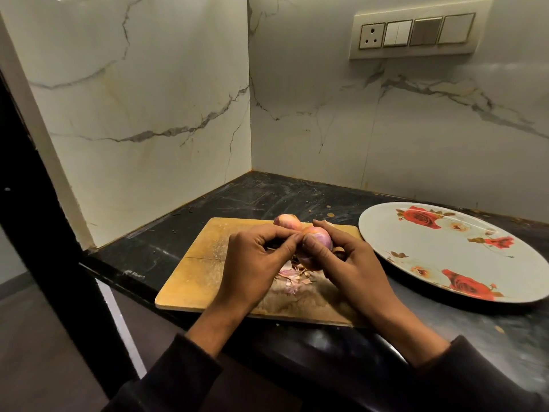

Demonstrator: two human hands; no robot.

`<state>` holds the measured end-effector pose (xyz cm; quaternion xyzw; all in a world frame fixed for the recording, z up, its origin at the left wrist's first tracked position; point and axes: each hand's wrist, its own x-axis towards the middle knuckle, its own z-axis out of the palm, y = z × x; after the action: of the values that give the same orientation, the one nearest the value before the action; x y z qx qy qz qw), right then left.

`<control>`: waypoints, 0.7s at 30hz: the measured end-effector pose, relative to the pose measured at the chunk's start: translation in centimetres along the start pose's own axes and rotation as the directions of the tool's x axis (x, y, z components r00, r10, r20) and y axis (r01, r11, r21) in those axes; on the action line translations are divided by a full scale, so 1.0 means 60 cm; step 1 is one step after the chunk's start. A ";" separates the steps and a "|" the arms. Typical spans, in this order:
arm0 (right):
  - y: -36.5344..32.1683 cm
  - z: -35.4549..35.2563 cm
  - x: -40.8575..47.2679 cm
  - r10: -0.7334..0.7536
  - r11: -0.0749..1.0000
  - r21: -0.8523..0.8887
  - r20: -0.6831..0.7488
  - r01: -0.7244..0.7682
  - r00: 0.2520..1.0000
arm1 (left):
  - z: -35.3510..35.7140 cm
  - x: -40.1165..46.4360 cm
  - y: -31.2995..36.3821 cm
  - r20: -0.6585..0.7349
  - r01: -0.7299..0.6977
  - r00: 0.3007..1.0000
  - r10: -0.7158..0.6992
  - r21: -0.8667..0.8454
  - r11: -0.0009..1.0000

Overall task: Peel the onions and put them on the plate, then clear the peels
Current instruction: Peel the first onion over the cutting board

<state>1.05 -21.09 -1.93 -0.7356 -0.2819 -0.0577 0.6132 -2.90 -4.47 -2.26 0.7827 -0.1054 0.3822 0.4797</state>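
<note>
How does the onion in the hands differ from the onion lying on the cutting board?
The held onion is off the cutting board, gripped by the right hand while the left hand pinches at its skin; the far onion lies untouched on the board. The held onion shows smooth purple flesh; the far one looks orange-pink, skin apparently on. Both are small and round.

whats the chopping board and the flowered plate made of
Chopping board: looks like wood, matte tan, scratched and stained from use. Plate: smooth glossy white with printed red roses; could be melamine or glazed ceramic, the look leaves it open.
</note>
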 end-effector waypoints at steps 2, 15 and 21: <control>-0.001 0.001 -0.003 -0.012 0.999 -0.032 0.004 0.013 1.000 | 0.000 -0.002 0.001 -0.006 -0.015 1.000 0.015 0.030 0.999; 0.004 0.003 -0.004 -0.042 0.998 -0.038 0.092 0.046 0.995 | 0.004 -0.005 -0.007 -0.053 -0.083 0.994 0.099 0.250 0.965; 0.017 -0.001 0.000 -0.043 0.997 -0.069 0.061 0.047 0.997 | 0.006 0.002 -0.010 -0.024 -0.032 0.999 0.036 0.163 0.986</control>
<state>1.57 -21.25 -2.78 -0.7516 -0.3143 -0.0594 0.5770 -2.33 -4.45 -2.67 0.8121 -0.0806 0.4084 0.4090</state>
